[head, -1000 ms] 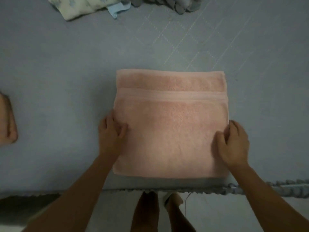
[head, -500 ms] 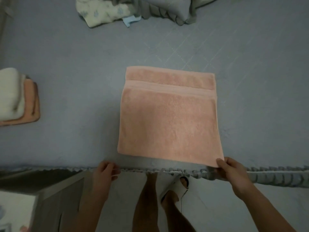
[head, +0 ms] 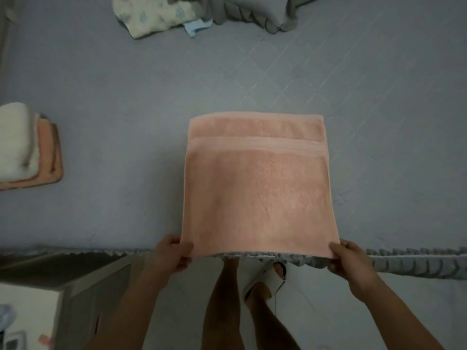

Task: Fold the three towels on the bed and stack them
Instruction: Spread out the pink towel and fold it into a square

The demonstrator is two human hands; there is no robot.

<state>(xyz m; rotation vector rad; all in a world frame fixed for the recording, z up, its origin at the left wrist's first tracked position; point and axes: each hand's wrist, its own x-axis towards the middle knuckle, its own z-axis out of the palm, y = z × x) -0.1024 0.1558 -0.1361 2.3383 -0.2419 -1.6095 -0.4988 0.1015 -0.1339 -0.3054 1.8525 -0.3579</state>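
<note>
A folded pink towel (head: 257,188) lies flat on the grey bed (head: 113,122), its near edge at the bed's front edge. My left hand (head: 171,253) pinches the towel's near left corner, thumb on top. My right hand (head: 348,261) pinches the near right corner the same way. At the far left a folded white towel (head: 15,142) rests on a folded orange towel (head: 48,157), forming a small stack.
A pale patterned cloth (head: 154,16) and a grey ruffled pillow (head: 252,13) lie at the back of the bed. The bed's frilled edge (head: 404,261) runs across the front. Below it are my legs, a slipper (head: 265,281) and a low cabinet (head: 83,286) at the left.
My hands left the towel's sides and came to its near edge. The right hand took the right corner first; now the left hand holds the left corner too.
</note>
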